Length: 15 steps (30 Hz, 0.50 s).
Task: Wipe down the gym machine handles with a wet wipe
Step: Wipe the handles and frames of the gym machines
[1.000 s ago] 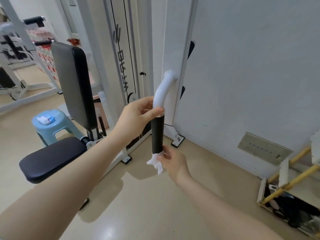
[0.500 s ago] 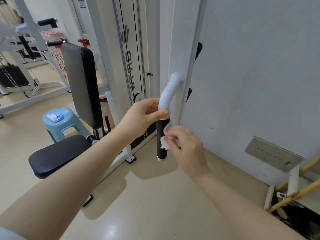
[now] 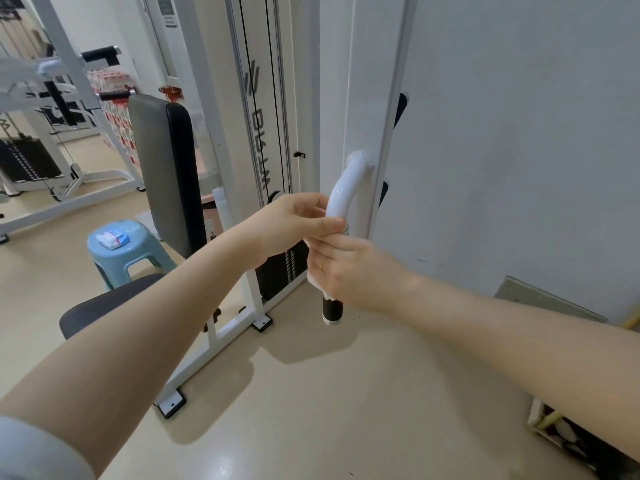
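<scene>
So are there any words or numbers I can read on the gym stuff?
Grey logo and letters running down the weight-stack cover: sideways and stylised, not surely readable.
Label plate at the top of the machine: print too small to read.
Small packet on the blue stool: blue and red printing, too blurred.
Stacked red and white boxes in the back: too far to read.

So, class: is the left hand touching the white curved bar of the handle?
Touching. The head view shows the left hand gripping the white curved bar, thumb pressed across it.
</scene>
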Each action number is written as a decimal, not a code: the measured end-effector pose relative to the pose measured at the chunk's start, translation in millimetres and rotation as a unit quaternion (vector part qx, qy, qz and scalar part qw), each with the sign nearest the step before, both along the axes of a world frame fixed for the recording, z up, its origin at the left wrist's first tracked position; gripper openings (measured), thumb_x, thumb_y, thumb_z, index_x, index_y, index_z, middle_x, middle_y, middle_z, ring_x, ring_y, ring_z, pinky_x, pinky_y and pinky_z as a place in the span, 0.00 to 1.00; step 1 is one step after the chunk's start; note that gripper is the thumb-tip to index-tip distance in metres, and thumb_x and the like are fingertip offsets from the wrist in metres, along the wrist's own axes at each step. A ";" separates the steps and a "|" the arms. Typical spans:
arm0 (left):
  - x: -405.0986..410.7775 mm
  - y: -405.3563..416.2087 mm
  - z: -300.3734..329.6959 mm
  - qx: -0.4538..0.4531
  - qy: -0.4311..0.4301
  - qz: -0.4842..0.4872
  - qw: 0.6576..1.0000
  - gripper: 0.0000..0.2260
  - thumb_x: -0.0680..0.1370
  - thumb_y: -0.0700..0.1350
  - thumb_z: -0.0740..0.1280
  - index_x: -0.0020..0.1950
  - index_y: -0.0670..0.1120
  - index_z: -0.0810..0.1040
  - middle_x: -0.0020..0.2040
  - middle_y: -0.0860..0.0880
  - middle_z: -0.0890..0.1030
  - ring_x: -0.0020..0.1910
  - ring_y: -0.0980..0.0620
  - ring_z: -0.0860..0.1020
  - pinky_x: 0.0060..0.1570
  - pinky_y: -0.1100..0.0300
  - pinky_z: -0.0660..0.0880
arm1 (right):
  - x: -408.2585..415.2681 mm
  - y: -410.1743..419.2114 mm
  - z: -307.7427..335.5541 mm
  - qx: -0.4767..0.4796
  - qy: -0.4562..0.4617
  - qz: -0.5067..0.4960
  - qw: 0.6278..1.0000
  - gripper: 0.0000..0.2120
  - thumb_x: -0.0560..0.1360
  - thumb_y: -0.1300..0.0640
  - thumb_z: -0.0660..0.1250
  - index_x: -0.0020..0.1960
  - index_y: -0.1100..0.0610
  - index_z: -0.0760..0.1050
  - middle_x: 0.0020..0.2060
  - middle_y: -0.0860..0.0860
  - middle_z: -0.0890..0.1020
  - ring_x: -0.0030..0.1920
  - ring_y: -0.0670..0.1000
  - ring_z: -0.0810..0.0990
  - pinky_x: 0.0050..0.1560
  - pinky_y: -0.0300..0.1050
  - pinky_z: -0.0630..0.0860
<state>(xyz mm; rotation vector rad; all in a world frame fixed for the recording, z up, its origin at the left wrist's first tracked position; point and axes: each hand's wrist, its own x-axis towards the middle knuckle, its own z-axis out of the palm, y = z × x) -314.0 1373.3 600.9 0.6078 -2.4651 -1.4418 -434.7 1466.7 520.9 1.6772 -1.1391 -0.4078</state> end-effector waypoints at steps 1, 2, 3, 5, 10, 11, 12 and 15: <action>-0.4 0.2 0.6 -0.004 -0.003 0.005 1.000 0.10 0.74 0.49 0.69 0.54 0.50 0.78 0.48 0.51 0.84 0.49 0.55 0.81 0.55 0.60 0.72 | 1.9 2.3 -8.4 0.011 0.024 -0.003 1.000 0.10 0.71 0.58 0.66 0.49 0.61 0.81 0.48 0.59 0.84 0.61 0.62 0.76 0.69 0.61 0.55; -1.0 0.3 1.2 -0.013 -0.008 0.011 1.000 0.11 0.73 0.50 0.69 0.54 0.51 0.78 0.49 0.52 0.83 0.50 0.56 0.80 0.54 0.61 0.71 | 3.1 8.2 -21.5 0.043 0.053 -0.010 0.998 0.12 0.70 0.57 0.66 0.51 0.61 0.81 0.49 0.59 0.84 0.62 0.64 0.74 0.71 0.63 0.52; -1.7 0.8 1.5 -0.022 -0.014 0.014 1.000 0.11 0.73 0.51 0.69 0.55 0.51 0.77 0.50 0.53 0.83 0.51 0.56 0.79 0.54 0.61 0.70 | 4.6 15.9 -33.5 0.069 0.079 -0.017 0.994 0.13 0.69 0.57 0.67 0.52 0.59 0.81 0.50 0.58 0.84 0.62 0.64 0.74 0.71 0.63 0.52; -3.0 2.8 1.6 -0.033 -0.019 0.010 0.999 0.12 0.73 0.51 0.69 0.55 0.52 0.77 0.51 0.54 0.82 0.53 0.57 0.79 0.54 0.62 0.69 | 4.0 21.7 -45.0 0.068 0.060 -0.027 0.996 0.13 0.67 0.58 0.70 0.51 0.58 0.82 0.50 0.57 0.84 0.61 0.60 0.76 0.71 0.57 0.57; -4.7 6.6 -1.6 -0.027 -0.005 -0.002 1.000 0.12 0.74 0.50 0.68 0.56 0.51 0.78 0.51 0.55 0.83 0.52 0.59 0.79 0.54 0.66 0.69 | -7.5 31.7 -46.9 0.018 -0.151 0.133 0.979 0.05 0.68 0.66 0.68 0.39 0.58 0.81 0.43 0.56 0.85 0.51 0.55 0.81 0.68 0.51 0.62; -5.0 6.3 -2.0 -0.025 -0.003 -0.001 1.000 0.12 0.74 0.50 0.68 0.56 0.51 0.78 0.50 0.55 0.83 0.52 0.60 0.79 0.55 0.65 0.69 | -10.7 39.5 -51.6 0.022 -0.172 0.153 0.973 0.07 0.70 0.67 0.67 0.39 0.58 0.80 0.44 0.55 0.85 0.52 0.53 0.81 0.67 0.49 0.65; -5.5 6.4 -2.3 -0.023 -0.002 0.000 1.000 0.11 0.74 0.50 0.68 0.56 0.52 0.78 0.50 0.56 0.83 0.51 0.61 0.79 0.54 0.66 0.69 | -14.4 47.6 -55.4 0.031 -0.210 0.159 0.964 0.08 0.72 0.68 0.65 0.40 0.58 0.80 0.46 0.54 0.84 0.54 0.52 0.79 0.64 0.46 0.69; -5.6 7.7 -5.3 -0.011 0.009 0.007 1.000 0.09 0.74 0.49 0.68 0.54 0.55 0.76 0.50 0.57 0.82 0.49 0.64 0.79 0.49 0.70 0.68 | -20.5 57.5 -65.8 0.025 -0.421 0.121 0.899 0.09 0.74 0.66 0.60 0.41 0.59 0.77 0.47 0.51 0.83 0.55 0.48 0.74 0.49 0.41 0.77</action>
